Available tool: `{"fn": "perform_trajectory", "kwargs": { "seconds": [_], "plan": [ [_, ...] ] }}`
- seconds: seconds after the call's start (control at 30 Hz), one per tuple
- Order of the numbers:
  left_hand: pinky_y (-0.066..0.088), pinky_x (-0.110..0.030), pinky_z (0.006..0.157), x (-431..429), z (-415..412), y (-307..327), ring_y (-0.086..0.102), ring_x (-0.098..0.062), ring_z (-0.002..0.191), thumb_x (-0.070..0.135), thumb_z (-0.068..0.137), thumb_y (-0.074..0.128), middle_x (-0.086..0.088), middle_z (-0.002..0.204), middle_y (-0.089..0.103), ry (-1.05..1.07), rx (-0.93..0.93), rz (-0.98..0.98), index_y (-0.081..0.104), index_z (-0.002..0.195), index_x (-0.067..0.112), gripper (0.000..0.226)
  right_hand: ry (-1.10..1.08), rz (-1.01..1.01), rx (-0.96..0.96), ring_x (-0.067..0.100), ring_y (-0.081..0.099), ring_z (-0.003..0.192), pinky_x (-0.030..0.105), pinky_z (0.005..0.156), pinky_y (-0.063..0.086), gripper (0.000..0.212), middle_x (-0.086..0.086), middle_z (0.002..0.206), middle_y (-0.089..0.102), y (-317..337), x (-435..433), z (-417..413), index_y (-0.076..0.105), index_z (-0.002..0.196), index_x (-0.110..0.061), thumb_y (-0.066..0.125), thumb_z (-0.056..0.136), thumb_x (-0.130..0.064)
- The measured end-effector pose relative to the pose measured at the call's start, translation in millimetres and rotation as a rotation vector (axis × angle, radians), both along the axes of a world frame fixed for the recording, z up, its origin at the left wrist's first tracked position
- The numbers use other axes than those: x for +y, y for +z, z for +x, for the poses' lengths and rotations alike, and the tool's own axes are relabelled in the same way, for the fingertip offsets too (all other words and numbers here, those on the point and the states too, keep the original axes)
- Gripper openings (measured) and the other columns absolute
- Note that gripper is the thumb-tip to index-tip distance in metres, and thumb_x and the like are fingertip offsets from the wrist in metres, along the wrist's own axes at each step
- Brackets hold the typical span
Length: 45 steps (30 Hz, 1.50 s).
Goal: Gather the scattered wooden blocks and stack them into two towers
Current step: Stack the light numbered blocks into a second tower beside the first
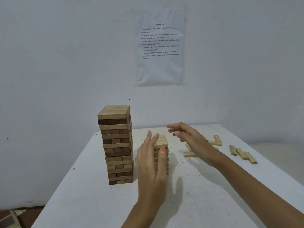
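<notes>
- Table (213,203): bare room in front of the tall tower (116,145), which stands near its left edge.
- Short pale tower (162,140): just right, apart.
- Left hand (151,163): straight-fingered, flat against the short tower.
- Right hand (189,135): spread, empty, farther right.
- Loose blocks (243,153): scattered well right.

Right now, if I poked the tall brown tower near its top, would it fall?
Probably. The tall tower is narrow and many layers high, so a top push would likely tip it. Its layers look loosely stacked, not joined, so it would probably scatter. A gentle low push might just slide it on the table.
</notes>
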<state>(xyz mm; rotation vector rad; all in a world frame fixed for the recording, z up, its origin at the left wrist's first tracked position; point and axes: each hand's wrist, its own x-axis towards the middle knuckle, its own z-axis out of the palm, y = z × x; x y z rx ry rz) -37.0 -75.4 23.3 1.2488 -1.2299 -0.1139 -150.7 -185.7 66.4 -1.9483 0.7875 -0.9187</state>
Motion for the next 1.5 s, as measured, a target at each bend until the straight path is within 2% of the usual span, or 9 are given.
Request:
{"fn": "perform_trajectory", "kwargs": {
  "seconds": [0.17, 0.4, 0.53, 0.83, 0.97, 1.13, 1.23, 1.4, 1.5],
  "plan": [
    [0.029, -0.013, 0.101, -4.5, -11.5, -4.5, 0.046, -0.005, 0.119, 0.023, 0.088, 0.044, 0.013, 0.122, 0.053, 0.002, -0.272, -0.186, 0.057, 0.117, 0.023, 0.032, -0.040, -0.008, -0.031, 0.002, 0.057, 0.110, 0.025, 0.097, 0.043, 0.026, -0.010, 0.112, 0.067, 1.3, 5.8, -29.7, 0.065, 0.115, -0.029, 0.043, 0.101, -0.024],
    [0.034, -0.013, 0.089, -35.5, -41.3, -3.7, 0.048, 0.000, 0.103, 0.018, 0.085, 0.043, 0.013, 0.108, 0.055, -0.129, -0.517, -0.086, 0.059, 0.109, 0.020, 0.029, -0.169, 0.045, -0.145, 0.012, 0.063, 0.091, 0.021, 0.081, 0.050, 0.030, 0.001, 0.097, 0.072, -4.9, -10.5, -73.3, 0.071, 0.105, -0.018, 0.041, 0.102, -0.017],
    [0.032, -0.009, 0.085, -66.5, -52.6, -10.9, 0.045, 0.000, 0.099, 0.025, 0.084, 0.038, 0.016, 0.106, 0.053, -0.152, -0.529, 0.066, 0.058, 0.108, 0.023, 0.031, -0.258, 0.101, -0.146, 0.011, 0.062, 0.081, 0.023, 0.077, 0.049, 0.028, 0.001, 0.091, 0.073, -20.2, -22.4, -93.2, 0.071, 0.100, -0.017, 0.046, 0.099, -0.007],
    [0.037, -0.022, 0.085, -119.0, -57.6, -40.9, 0.044, -0.011, 0.103, 0.006, 0.087, 0.049, 0.007, 0.111, 0.053, -0.029, -0.418, 0.336, 0.056, 0.111, 0.019, 0.029, -0.429, 0.235, 0.032, 0.015, 0.055, 0.069, 0.026, 0.063, 0.046, 0.023, 0.008, 0.089, 0.065, -62.7, -53.7, -93.4, 0.069, 0.088, -0.016, 0.054, 0.091, 0.001],
    [0.039, -0.025, 0.079, -124.4, -60.2, -53.4, 0.046, -0.012, 0.091, 0.014, 0.088, 0.053, 0.009, 0.102, 0.058, 0.019, -0.502, 0.285, 0.061, 0.104, 0.022, 0.020, -0.437, 0.188, 0.125, 0.006, 0.051, 0.067, 0.020, 0.062, 0.043, 0.016, -0.004, 0.086, 0.061, -72.2, -65.1, -79.6, 0.067, 0.097, -0.019, 0.055, 0.092, -0.009],
    [0.041, -0.028, 0.068, -128.5, -57.3, -60.6, 0.047, -0.015, 0.081, 0.015, 0.082, 0.068, 0.008, 0.090, 0.058, 0.067, -0.544, 0.238, 0.066, 0.095, 0.024, 0.016, -0.404, 0.126, 0.235, 0.009, 0.053, 0.077, 0.026, 0.073, 0.047, 0.021, 0.001, 0.091, 0.060, -72.5, -78.3, -66.4, 0.060, 0.104, -0.020, 0.070, 0.086, -0.018],
    [0.039, -0.029, 0.080, -130.1, -55.2, -62.8, 0.043, -0.017, 0.095, 0.023, 0.092, 0.059, 0.003, 0.102, 0.053, 0.079, -0.506, 0.332, 0.064, 0.113, 0.020, 0.021, -0.385, 0.089, 0.312, 0.014, 0.058, 0.083, 0.028, 0.076, 0.049, 0.026, 0.004, 0.094, 0.063, -72.1, -84.0, -61.9, 0.058, 0.106, -0.024, 0.070, 0.084, -0.016],
    [0.043, -0.023, 0.071, -122.5, -57.0, -55.0, 0.045, -0.010, 0.087, 0.021, 0.095, 0.054, 0.008, 0.098, 0.041, 0.019, -0.288, 0.284, 0.052, 0.099, 0.023, 0.005, -0.351, 0.036, 0.453, 0.006, 0.052, 0.077, 0.018, 0.064, 0.040, 0.035, 0.000, 0.098, 0.056, -68.7, -90.4, -56.0, 0.057, 0.110, -0.021, 0.071, 0.078, -0.017],
    [0.040, -0.020, 0.065, -117.5, -59.2, -45.8, 0.048, -0.005, 0.077, 0.009, 0.097, 0.045, 0.007, 0.092, 0.048, -0.101, 0.024, 0.269, 0.046, 0.091, 0.027, 0.019, -0.388, -0.028, 0.455, 0.009, 0.051, 0.082, 0.020, 0.069, 0.043, 0.027, -0.003, 0.099, 0.047, -67.4, -91.5, -49.7, 0.062, 0.103, -0.015, 0.070, 0.078, -0.017]
  ]
}}
